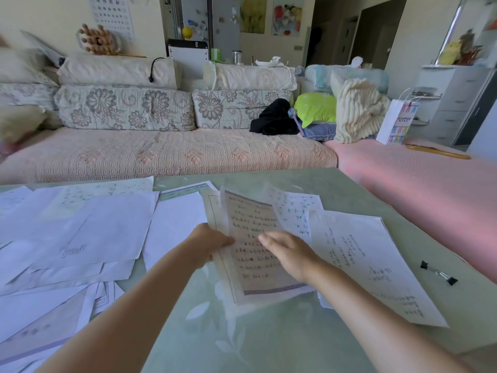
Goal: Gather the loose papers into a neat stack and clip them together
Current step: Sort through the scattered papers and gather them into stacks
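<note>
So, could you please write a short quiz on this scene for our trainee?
1. True or false: the binder clip lies on the table, apart from every sheet.
2. What pinches the edge of the lined handwritten sheet? A) the left hand alone B) both hands C) neither hand
3. Fill in: the biggest spread of loose papers lies on the person's ____ side.
Key: 1 true. 2 A; the right hand is open over it. 3 left.
</note>
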The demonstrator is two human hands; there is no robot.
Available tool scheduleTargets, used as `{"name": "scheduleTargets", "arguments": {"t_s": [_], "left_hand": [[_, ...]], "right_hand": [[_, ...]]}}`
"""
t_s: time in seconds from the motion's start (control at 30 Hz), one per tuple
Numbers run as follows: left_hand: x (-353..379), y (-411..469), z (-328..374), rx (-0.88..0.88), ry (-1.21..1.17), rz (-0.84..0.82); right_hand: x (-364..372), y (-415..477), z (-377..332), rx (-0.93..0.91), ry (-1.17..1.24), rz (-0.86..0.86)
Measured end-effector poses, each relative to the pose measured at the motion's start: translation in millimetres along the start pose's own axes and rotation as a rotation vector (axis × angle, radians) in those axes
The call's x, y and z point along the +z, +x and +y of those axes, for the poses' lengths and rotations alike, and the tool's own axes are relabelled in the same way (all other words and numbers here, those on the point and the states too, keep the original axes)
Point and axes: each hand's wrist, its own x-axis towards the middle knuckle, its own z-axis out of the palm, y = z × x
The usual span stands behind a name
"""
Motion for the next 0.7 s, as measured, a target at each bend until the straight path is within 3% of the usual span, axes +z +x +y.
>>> {"name": "scheduleTargets", "arguments": {"t_s": [0.1,0.2,0.3,0.4,0.5,0.53,0.6,0.67,0.7], "left_hand": [[-27.3,-6.2,-5.9,0.012,0.015,0.014],[-58.3,-8.7,-12.3,0.033,0.108,0.168],[-85.0,-9.0,-22.8,0.043,0.414,0.36],[-90.8,-7.6,-36.8,0.039,0.631,0.443],[-87.6,-6.8,-44.1,0.26,0.933,0.538],[-84.2,-4.6,-45.4,0.372,0.968,0.482],[-71.9,0.2,-46.8,0.49,0.903,0.21],[-59.3,3.7,-52.1,0.438,0.939,-0.033],[-56.4,6.3,-55.7,0.392,1.007,-0.075]], "right_hand": [[-0.2,9.6,13.5,0.128,-0.314,0.063],[11.2,13.3,14.3,0.202,-0.37,-0.028],[27.1,17.1,8.9,0.219,-0.503,-0.055],[36.5,22.5,-0.5,0.142,-0.567,0.022],[39.7,27.6,-2.8,0.13,-0.541,0.064],[40.4,29.0,-1.7,0.142,-0.555,0.065],[42.8,32.4,3.9,0.194,-0.568,0.075],[44.9,35.8,10.5,0.254,-0.532,0.105],[45.7,37.8,13.2,0.268,-0.526,0.118]]}}
